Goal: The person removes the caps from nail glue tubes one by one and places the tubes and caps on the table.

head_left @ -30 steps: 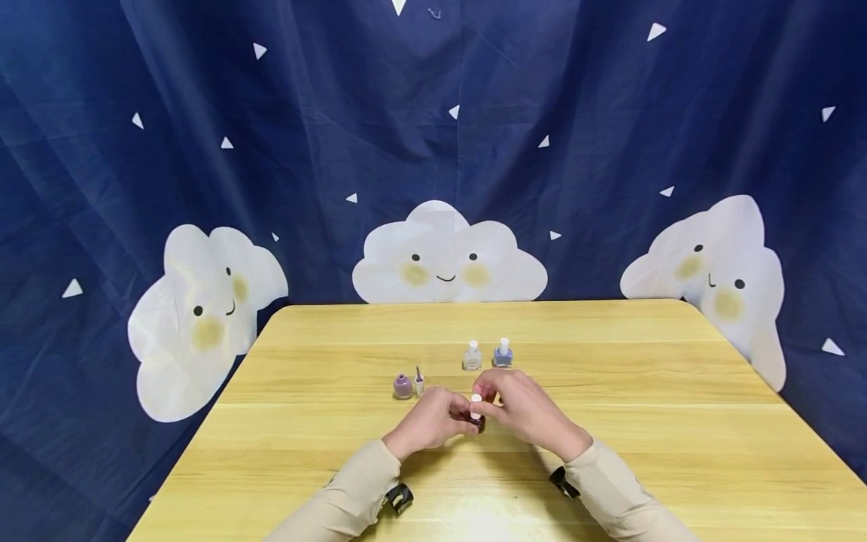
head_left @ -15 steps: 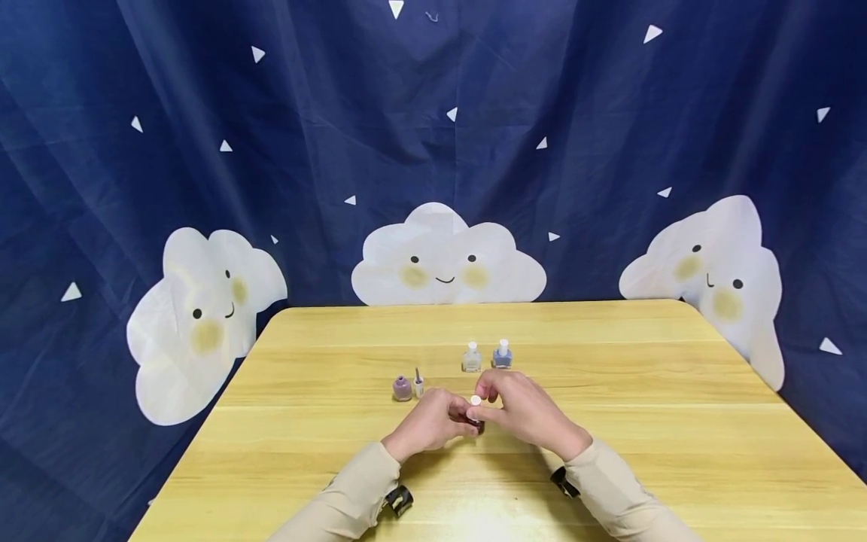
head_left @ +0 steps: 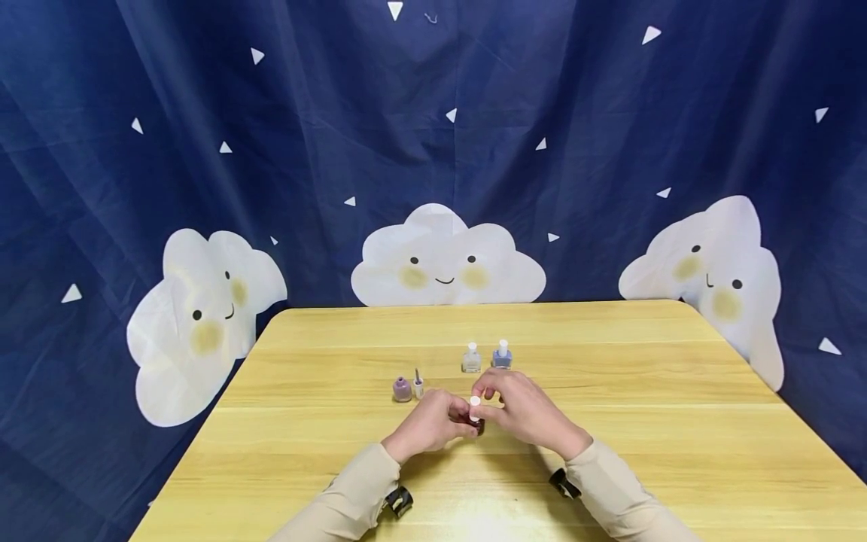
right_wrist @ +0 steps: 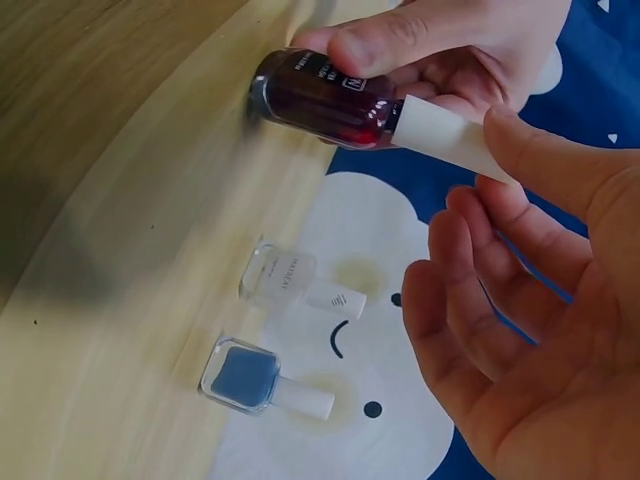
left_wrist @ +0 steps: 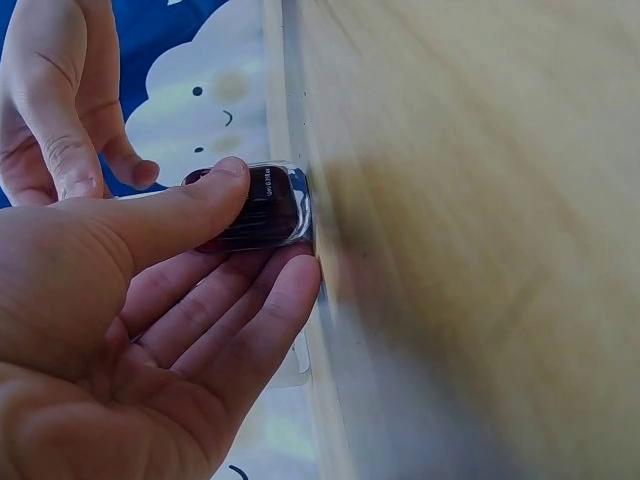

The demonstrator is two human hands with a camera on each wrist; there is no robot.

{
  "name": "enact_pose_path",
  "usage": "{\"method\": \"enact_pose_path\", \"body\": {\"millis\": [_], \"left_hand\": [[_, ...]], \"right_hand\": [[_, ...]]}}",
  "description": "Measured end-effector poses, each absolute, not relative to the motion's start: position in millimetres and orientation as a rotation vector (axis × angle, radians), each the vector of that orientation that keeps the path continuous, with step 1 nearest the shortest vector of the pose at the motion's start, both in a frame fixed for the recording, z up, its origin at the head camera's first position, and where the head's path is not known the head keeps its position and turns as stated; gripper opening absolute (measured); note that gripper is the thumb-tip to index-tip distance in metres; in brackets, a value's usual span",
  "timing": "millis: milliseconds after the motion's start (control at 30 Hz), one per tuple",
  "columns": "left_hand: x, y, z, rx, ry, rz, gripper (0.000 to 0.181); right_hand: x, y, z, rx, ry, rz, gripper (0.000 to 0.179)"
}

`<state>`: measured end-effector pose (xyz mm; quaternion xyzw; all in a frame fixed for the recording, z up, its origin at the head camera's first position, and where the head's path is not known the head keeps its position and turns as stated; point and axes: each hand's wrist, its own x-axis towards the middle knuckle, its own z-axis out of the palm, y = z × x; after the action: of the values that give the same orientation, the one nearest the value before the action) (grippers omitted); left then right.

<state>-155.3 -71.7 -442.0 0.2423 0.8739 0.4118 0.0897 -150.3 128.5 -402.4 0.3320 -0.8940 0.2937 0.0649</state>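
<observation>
Left hand [head_left: 428, 423] gripping dark-red nail-polish bottle [right_wrist: 325, 98] (partly hiding it) at tabletop [head_left: 677, 452], right hand [head_left: 533, 415] pinching its white cap [right_wrist: 445, 136], clear bottle [head_left: 471, 360] and blue bottle [head_left: 502, 359] beyond, uncapped purple bottle [head_left: 403, 390] beside upturned brush cap [head_left: 418, 388].

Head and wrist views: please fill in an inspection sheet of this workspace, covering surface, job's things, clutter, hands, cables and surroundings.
Surface: pale wood-grain tabletop, rounded far corners.
Job's things: dark red glass bottle, white cylindrical cap at its neck, seating unclear; open lilac glass bottle, white brush cap standing brush-up beside it; clear glass bottle and blue glass bottle, both capped, upright farther back.
Clutter: nothing seen.
Hands: left hand holds the dark red bottle; right hand pinches its cap.
Cables: nothing seen.
Surroundings: dark blue fabric backdrop with white smiling clouds and small white triangles.
</observation>
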Motion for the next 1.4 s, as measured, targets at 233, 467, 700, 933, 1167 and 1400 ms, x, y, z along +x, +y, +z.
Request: {"method": "enact_pose_path", "body": {"millis": [233, 467, 700, 933, 1167, 1400], "left_hand": [[-155.0, -72.0, -441.4, 0.720, 2.603, 1.222, 0.010], [-154.6, -71.2, -441.6, 0.713, 2.600, 1.220, 0.011], [-155.0, -70.8, -442.2, 0.675, 2.592, 1.215, 0.017], [-155.6, -71.4, -442.6, 0.676, 2.602, 1.201, 0.013], [-156.3, -72.2, -442.4, 0.733, 2.603, 1.224, 0.010], [-157.4, -71.6, -444.3, 0.756, 2.611, 1.220, 0.005]], "right_hand": [[-152.3, 128.5, -401.5, 1.005, -2.773, 0.986, 0.007], [-150.9, 127.3, -399.9, 0.855, -2.783, 1.044, 0.020], [-149.8, 125.1, -398.6, 0.837, -2.771, 1.012, 0.017], [-147.6, 123.6, -396.9, 0.917, -2.751, 0.940, 0.012], [-146.1, 123.9, -398.6, 0.919, -2.763, 0.905, 0.012], [-144.0, 124.4, -399.1, 0.891, -2.790, 0.877, 0.022]]}}
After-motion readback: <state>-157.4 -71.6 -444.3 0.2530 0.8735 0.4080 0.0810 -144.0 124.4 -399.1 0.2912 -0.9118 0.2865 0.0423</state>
